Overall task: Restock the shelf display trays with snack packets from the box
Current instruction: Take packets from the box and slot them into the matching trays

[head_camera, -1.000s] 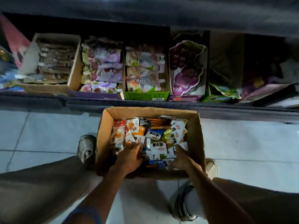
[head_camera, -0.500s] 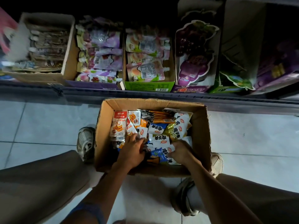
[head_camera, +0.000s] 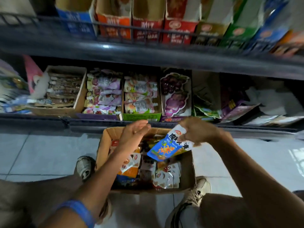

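A cardboard box (head_camera: 187, 175) full of several mixed snack packets (head_camera: 166, 176) sits on the floor between my feet. My right hand (head_camera: 197, 130) grips the white top of a blue and orange snack packet (head_camera: 166, 148), held above the box. My left hand (head_camera: 136, 134) hovers over the box's far left part with straight fingers, holding nothing. Display trays fill the lower shelf beyond the box: a brown tray (head_camera: 79, 102), a purple tray (head_camera: 98, 116), a green tray (head_camera: 143, 116) and a grape-printed tray (head_camera: 176, 94).
An upper shelf rail (head_camera: 148, 53) juts out above the lower trays, carrying blue, red and green cartons (head_camera: 179, 30). Loose flattened packaging (head_camera: 238, 106) lies on the lower shelf's right part. My shoes (head_camera: 83, 167) flank the box on white floor tiles.
Both hands rose out of the box. My right hand took hold of the blue packet and lifted it; my left hand came up holding nothing. The view tilted up, revealing the upper shelf.
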The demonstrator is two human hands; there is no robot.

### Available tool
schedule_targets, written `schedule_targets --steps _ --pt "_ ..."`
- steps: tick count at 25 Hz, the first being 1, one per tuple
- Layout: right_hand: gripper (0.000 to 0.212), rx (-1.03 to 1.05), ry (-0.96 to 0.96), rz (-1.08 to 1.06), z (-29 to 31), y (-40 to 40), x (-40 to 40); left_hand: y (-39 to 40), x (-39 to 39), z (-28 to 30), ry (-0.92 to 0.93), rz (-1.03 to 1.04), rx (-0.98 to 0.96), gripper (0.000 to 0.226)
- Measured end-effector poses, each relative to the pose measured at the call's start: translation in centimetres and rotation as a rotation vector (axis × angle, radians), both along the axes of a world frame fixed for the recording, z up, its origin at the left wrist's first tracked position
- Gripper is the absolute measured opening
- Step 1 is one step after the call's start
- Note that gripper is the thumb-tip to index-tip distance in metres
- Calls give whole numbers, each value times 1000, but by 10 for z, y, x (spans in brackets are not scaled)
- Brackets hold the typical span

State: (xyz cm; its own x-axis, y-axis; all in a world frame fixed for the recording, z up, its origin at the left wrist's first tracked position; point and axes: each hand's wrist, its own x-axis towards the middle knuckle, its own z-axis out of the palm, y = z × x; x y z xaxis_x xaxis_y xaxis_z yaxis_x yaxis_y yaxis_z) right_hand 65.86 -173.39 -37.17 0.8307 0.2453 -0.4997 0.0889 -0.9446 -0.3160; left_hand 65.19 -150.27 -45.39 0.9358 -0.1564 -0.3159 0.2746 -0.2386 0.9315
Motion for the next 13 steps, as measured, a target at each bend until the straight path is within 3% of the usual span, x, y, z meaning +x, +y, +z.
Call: schedule_targets --steps 1,3,5,7,9,11,13 --pt "24 -7 -73 92 28 1 2 -3 11 35 0 -173 -71 38" --pt "38 27 -218 228 77 2 -1 -10 27 98 -14 -539 -30 54" --pt "31 242 -324 247 108 5 -6 -13 34 142 22 -766 78 78" --pt "16 498 -421 241 127 9 -10 -8 35 170 118 -817 -38 91" --pt "11 668 -508 190 137 14 -7 2 29 188 233 -825 -345 74" --pt "12 811 -532 59 140 21 -4 5 23 200 284 -715 -540 58" --pt "28 924 -571 -208 133 35 -3 -4 22 201 318 -504 -641 48"
